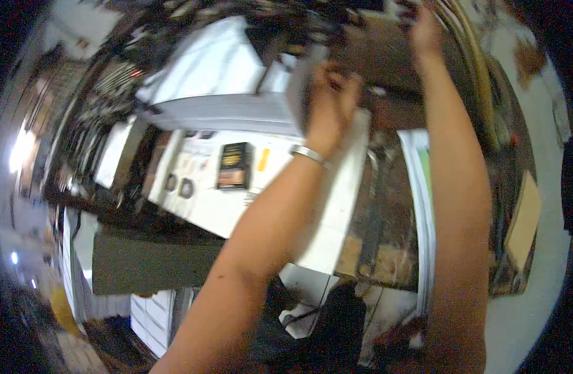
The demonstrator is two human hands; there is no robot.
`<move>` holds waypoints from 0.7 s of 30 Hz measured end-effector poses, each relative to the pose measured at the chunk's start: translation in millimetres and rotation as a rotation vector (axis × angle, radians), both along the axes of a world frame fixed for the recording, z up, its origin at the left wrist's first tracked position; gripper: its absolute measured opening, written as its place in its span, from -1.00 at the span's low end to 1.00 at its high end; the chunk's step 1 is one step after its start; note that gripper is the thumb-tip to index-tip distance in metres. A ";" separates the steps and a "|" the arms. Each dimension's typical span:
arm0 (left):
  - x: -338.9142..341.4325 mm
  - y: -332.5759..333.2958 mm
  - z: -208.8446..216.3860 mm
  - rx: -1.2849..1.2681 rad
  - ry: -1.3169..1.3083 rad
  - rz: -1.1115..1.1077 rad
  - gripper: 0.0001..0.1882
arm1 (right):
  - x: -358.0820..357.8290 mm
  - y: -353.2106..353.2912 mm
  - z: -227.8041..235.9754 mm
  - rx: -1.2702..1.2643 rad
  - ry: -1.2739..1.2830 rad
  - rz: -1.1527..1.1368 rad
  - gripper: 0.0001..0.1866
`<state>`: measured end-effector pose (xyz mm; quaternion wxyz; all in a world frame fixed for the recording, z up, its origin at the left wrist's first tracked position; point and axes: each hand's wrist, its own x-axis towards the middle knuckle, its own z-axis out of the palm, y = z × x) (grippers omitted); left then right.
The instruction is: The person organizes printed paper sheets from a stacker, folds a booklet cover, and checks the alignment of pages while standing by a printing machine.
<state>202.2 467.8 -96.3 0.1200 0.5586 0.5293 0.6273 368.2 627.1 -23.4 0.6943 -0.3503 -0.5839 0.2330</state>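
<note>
Both my arms reach away from me over a dark workbench. My left hand [331,106], with a silver bracelet [310,155] at the wrist, is beside the near left edge of a brown, box-like object [380,53]. Its fingers look bent, but blur hides whether they grip anything. Farther off to the right, my right hand [426,37] is at the brown object's right side, its fingers smeared by motion. Below my left forearm lies a white surface [280,187] bearing a black box or book [233,165] and several small items.
Dark clutter crowds the bench's far and left sides. A large pale panel [205,59] stands behind the white surface. A grey-green board [152,262] juts out at the near left, above white drawers [152,318]. A tan board [523,215] leans at the right. Another person [542,68] is partly visible there.
</note>
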 end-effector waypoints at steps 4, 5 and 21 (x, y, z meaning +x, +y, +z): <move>0.0 -6.0 -8.3 -0.029 -0.111 -0.035 -0.66 | -26.0 -40.2 21.4 -0.391 0.299 0.277 -0.19; -25.5 -13.9 -18.3 -0.017 -0.102 0.027 -0.69 | -72.8 -84.1 36.4 -0.348 0.379 0.343 -0.14; 7.2 -22.0 20.4 -0.088 -0.083 -0.080 -0.40 | 34.6 -7.8 5.4 -0.493 -0.056 0.219 0.37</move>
